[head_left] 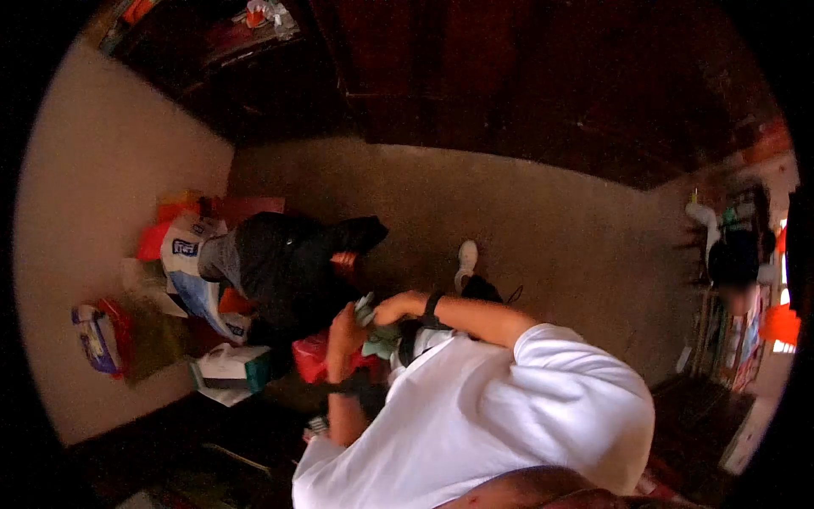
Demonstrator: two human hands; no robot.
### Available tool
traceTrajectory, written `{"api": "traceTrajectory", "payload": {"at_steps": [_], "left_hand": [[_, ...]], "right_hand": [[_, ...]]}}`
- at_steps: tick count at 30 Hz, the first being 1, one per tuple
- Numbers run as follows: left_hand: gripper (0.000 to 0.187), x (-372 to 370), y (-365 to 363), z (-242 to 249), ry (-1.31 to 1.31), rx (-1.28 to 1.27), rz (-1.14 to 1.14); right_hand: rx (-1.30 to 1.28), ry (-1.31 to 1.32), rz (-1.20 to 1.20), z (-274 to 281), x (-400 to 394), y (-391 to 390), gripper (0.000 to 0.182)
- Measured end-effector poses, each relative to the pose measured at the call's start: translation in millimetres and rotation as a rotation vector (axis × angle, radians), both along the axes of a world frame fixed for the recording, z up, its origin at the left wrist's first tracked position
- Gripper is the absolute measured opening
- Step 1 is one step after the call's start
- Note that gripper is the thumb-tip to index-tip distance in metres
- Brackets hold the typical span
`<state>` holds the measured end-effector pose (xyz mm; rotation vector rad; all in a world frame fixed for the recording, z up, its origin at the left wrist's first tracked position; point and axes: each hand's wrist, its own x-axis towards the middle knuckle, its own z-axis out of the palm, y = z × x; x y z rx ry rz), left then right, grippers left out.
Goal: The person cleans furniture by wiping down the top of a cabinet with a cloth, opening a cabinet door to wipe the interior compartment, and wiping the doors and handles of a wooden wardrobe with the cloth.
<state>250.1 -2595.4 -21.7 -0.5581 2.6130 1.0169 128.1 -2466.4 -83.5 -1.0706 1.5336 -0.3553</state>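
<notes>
My left hand (342, 332) and my right hand (398, 307) are close together in front of my white shirt. Both are closed around a pale grey-green cloth (365, 310), and a fold of it hangs below between them. Blur hides its full shape and the exact grip of the fingers. My right wrist wears a black band (432, 309). Just beyond my left hand is a bulky heap of black clothing (284, 267). A red plastic bag (311, 356) lies beside my left wrist, partly hidden by it.
A white-and-blue bag (188, 265) leans by the left wall, near a white-and-green bag (227, 373) and a purple-and-white pack (96, 339). Dark wooden cabinets (509, 76) line the far side. At the far right are a dark-clothed person (736, 254) and crowded shelves (733, 339).
</notes>
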Motion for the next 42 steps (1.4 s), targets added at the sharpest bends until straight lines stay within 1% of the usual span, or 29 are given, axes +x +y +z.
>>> {"api": "traceTrajectory", "payload": {"at_steps": [1,3,4,5,6,8,9,10,11,12,15,16,17,18,20,21,22,23,24,25,26,27,28,30,31,33,36,40,42], "left_hand": [[0.056,-4.5,10.8,13.6,0.034,0.024,0.003],[0.055,-13.4,33.6,14.0,0.069,0.038,0.021],[0.055,-22.7,39.6,9.0,0.075,0.159,0.047],[0.054,-32.3,42.3,8.9,0.081,0.27,0.068],[0.048,-48.8,60.6,20.5,0.139,0.169,0.096],[0.045,-80.0,76.1,-5.6,0.407,0.049,-0.049],[0.044,-122.5,101.0,34.7,0.274,0.239,0.026],[0.042,-152.9,112.2,39.3,0.225,0.329,0.054],[0.038,-184.0,132.3,62.9,0.239,0.425,0.183],[0.035,-209.5,151.7,73.8,0.424,0.516,0.261],[0.047,-262.1,175.7,74.5,0.533,0.711,0.551],[0.05,-281.2,179.2,70.1,0.545,0.851,0.617],[0.05,-299.5,183.2,67.3,0.537,0.856,0.605],[0.054,-319.1,189.2,65.7,0.486,0.848,0.487],[0.061,-354.8,208.0,61.1,0.426,0.908,0.304],[0.063,-370.5,219.1,58.4,0.257,1.05,0.394],[0.066,-383.7,227.3,56.3,0.089,1.192,0.486],[0.066,-391.8,228.2,34.7,0.098,1.207,0.508],[0.067,-400.4,225.1,-1.5,0.181,1.342,0.351],[0.068,-410.8,221.6,-21.8,0.264,1.467,0.175],[0.07,-418.5,217.5,-17.7,0.145,1.411,0.166],[0.068,-424.1,218.2,-12.0,0.113,1.4,0.119],[0.066,-429.2,217.0,-6.7,0.094,1.406,0.073],[0.063,-450.3,212.9,1.5,0.125,1.435,0.019],[0.061,-469.4,211.3,0.9,0.157,1.461,0.004],[0.058,-502.3,205.3,-6.2,0.242,1.527,0.007],[0.054,-571.9,191.8,-17.7,0.283,1.729,0.192],[0.051,-655.1,146.6,-23.1,0.175,2.014,0.627],[0.052,-695.5,127.8,-30.2,0.386,1.936,0.654]], "right_hand": [[0.03,0.025,-0.066,47.4,-16.4,19.1,0.048],[0.062,0.032,0.078,45.4,-49.7,40.4,0.051],[0.078,0.032,0.177,42.8,-63.4,44.0,0.054],[-0.02,-0.033,0.079,39.2,-79.3,59.3,0.063],[-0.124,-0.1,-0.023,31.4,-96.0,78.7,0.074],[-0.417,-0.342,-0.087,-14.9,-131.6,107.6,0.073],[-0.452,-0.279,-0.178,-19.8,-153.3,125.3,0.072],[-0.47,-0.217,-0.274,-21.7,-174.7,144.5,0.071],[-0.585,-0.25,-0.387,1.5,-197.8,170.7,0.072],[-0.703,-0.272,-0.493,26.8,-222.1,199.1,0.073],[-0.504,-0.164,-0.585,25.3,-265.8,257.4,0.061],[-0.49,0.001,-0.722,19.6,-274.0,272.0,0.053],[-0.473,0.169,-0.856,13.2,-282.9,282.6,0.045],[-0.467,0.17,-0.867,19.9,-293.9,292.5,0.045],[-0.159,0.122,-0.893,54.9,-308.4,309.0,0.039],[-0.051,0.107,-0.888,72.3,-312.7,315.5,0.039],[-0.155,0.054,-0.872,90.1,-314.8,321.2,0.046],[-0.201,0.031,-0.856,109.1,-314.0,323.0,0.05],[-0.245,0.007,-0.84,128.1,-313.6,324.8,0.054],[-0.529,0.162,-0.975,147.1,-310.8,312.6,0.055],[-0.82,0.323,-1.099,157.8,-311.1,299.0,0.055],[-0.859,0.392,-1.103,160.4,-316.0,293.5,0.042],[-0.85,0.398,-1.106,154.2,-325.9,289.0,0.042],[-0.624,0.171,-1.248,141.6,-354.5,277.0,0.046],[-0.645,0.145,-1.261,142.2,-373.1,270.3,0.043],[-0.693,0.267,-1.284,142.5,-390.9,248.8,0.043],[-0.769,0.537,-1.318,146.7,-458.9,207.3,0.044],[-0.846,0.739,-1.271,158.1,-575.5,151.3,0.04],[-0.76,0.862,-1.236,158.3,-618.1,127.2,0.045]]}}
